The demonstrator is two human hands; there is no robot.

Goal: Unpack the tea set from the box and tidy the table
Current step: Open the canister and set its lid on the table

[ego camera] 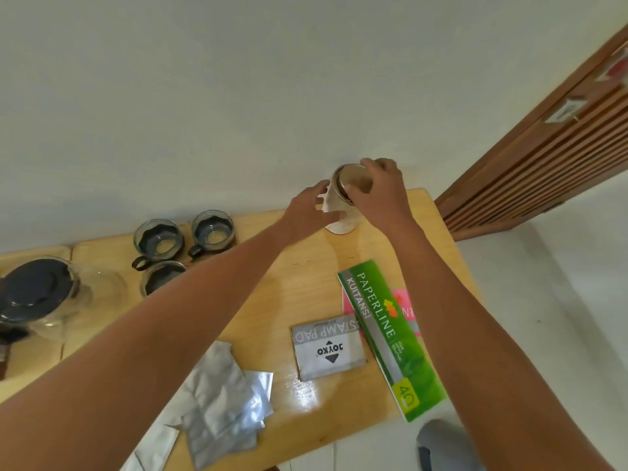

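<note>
From the head camera, both bare arms stretch out over a pale wooden table (306,277) toward its far edge by the white wall. There a small cylindrical jar (341,212) stands upright, light-sided with a metal-rimmed top. The right hand (377,188) comes down over the top of it, fingers curled around the rim and closed on it. The left hand (311,212) is at the jar's left side, fingers spread and bent toward it; a white scrap of paper or label (327,198) shows between those fingers and the jar wall, and I cannot tell whether the hand actually grips the jar or only touches it.

To the left, three glass cups with dark holders (159,241) sit close together near the wall, one partly hidden by the left forearm. Farther left, at the frame's edge, stands a glass teapot (40,300) with a dark lid.

Nearer the person, a grey stamp pad box (328,348) lies flat, just beside a long green receipt book (390,338) that covers part of a pink sheet (402,300). Crumpled silver foil bags (221,402) lie at the near edge of the table.
</note>
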